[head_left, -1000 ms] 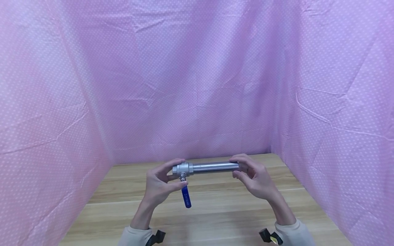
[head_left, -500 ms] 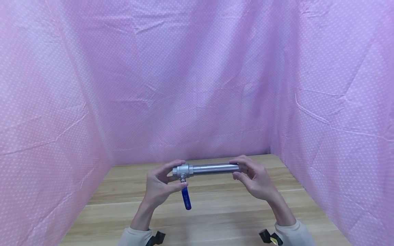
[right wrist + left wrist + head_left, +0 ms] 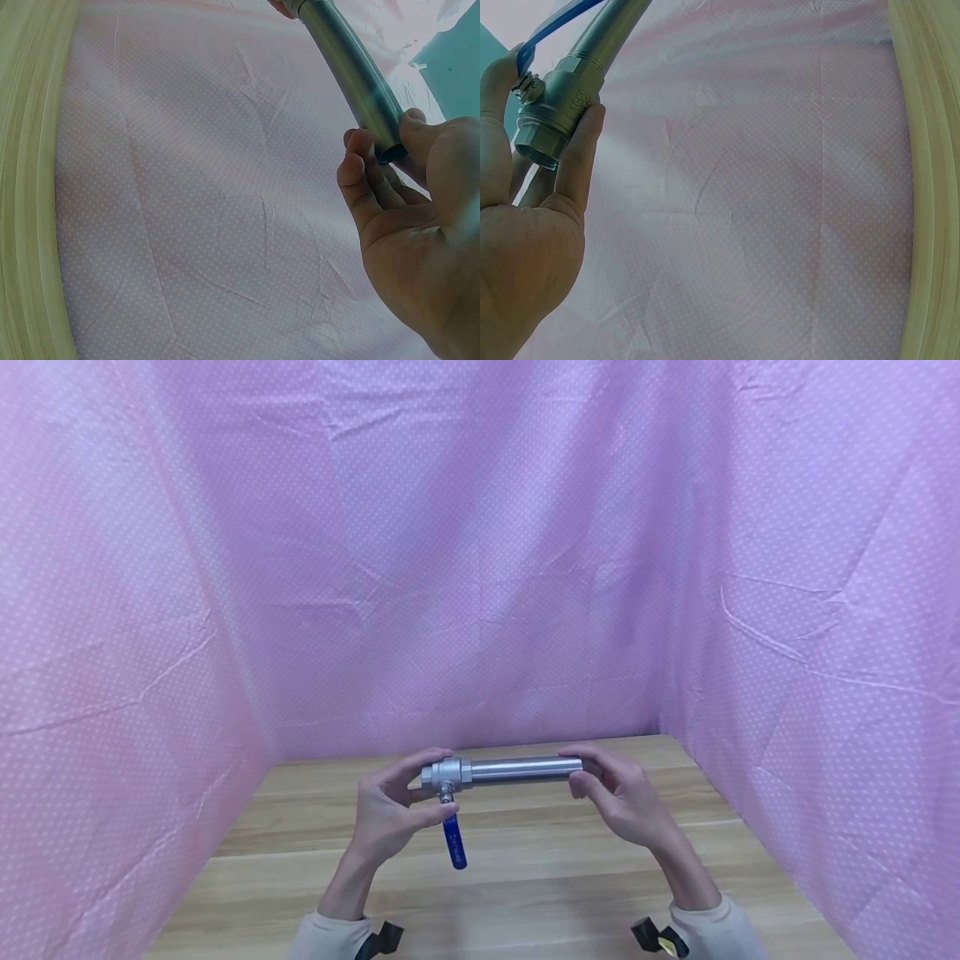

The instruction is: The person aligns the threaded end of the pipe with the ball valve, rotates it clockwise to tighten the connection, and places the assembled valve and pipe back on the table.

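A silver ball valve (image 3: 447,773) with a blue lever handle (image 3: 454,843) is joined end to end with a straight steel pipe (image 3: 525,769). Both are held level above the table, and the lever points down toward the person. The left hand (image 3: 386,814) grips the valve body, its thumb by the base of the lever and its fingers on the far side. At the pipe's free end, the right hand (image 3: 626,797) pinches the pipe between thumb and fingers. In the left wrist view the valve's open hexagonal end (image 3: 541,144) faces the palm. The threads at the joint are hidden.
A light wood-grain table (image 3: 525,893) lies below the hands. Pink dotted cloth (image 3: 480,568) hangs at the back and along both sides, close to the table's edges. Each forearm wears a black strap (image 3: 382,939) near the sleeve cuff.
The right thumb has shifted slightly along the pipe's end, and its fingertips sit a little lower. The left hand, valve and pipe stay almost still.
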